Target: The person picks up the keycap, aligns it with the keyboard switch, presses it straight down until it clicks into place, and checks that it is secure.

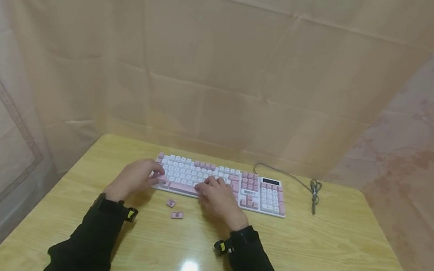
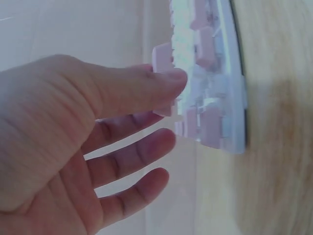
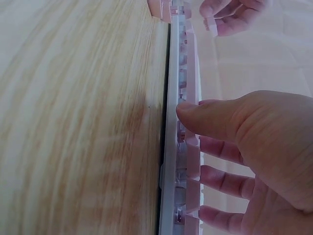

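Observation:
A white keyboard [image 1: 184,177] with white and pink keys lies toward the back of the table. My left hand [image 1: 140,175] is at its left end. Between thumb and index finger it pinches a pink keycap [image 2: 162,56], held just above the keys; the other fingers spread loosely. Bare key switches [image 2: 215,88] show in the bottom row near it. My right hand [image 1: 220,198] rests on the keyboard, right of its middle. Its thumb touches the front side of the long pink space bar [image 3: 191,73], and the other fingertips lie on keys.
Two loose pink keycaps, a smaller one [image 1: 170,203] and a wider one [image 1: 177,215], lie on the wooden table [image 1: 332,258] in front of the keyboard. A bundled grey cable [image 1: 314,195] sits to the right. Beige curtain [image 1: 209,62] hangs behind the table.

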Demonstrator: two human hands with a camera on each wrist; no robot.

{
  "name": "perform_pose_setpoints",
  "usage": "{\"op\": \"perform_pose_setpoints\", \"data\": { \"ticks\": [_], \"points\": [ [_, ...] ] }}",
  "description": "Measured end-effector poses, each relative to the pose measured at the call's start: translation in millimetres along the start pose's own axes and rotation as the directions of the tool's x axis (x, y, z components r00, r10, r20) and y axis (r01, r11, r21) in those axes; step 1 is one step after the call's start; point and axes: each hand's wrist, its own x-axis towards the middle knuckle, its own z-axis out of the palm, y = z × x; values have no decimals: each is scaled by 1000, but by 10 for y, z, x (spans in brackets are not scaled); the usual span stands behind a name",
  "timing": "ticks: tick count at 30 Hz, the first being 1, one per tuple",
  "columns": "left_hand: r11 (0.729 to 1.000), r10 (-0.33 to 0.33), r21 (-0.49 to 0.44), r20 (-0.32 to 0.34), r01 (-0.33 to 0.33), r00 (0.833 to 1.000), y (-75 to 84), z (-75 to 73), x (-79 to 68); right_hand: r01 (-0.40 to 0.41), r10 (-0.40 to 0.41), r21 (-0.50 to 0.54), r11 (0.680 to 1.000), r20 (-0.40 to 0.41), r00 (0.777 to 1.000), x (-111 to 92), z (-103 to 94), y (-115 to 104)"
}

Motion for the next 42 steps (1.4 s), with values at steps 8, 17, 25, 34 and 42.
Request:
{"op": "perform_pose_setpoints", "data": {
  "ticks": [8, 17, 25, 34, 42],
  "points": [
    [997, -7, 79, -84, 14, 996, -76, 137, -2, -13, 13, 11, 1000, 9, 1000, -44, 12, -33],
    [991, -88, 90, -137, 101, 987, -84, 214, -5, -15, 15, -1, 1000, 4, 1000, -40, 22, -9],
    [984, -148, 82, -142, 160, 979, -65, 230, 2, -8, 8, 2, 1000, 0, 1000, -24, 14, -2],
    [958, -256, 86, -173, 273, 951, -18, 263, 25, -7, 7, -4, 1000, -5, 1000, 2, 19, -4],
    [936, -311, 112, -190, 335, 931, 49, 319, 20, -15, 15, 2, 1000, -2, 1000, 7, 24, -1]
  ]
}}
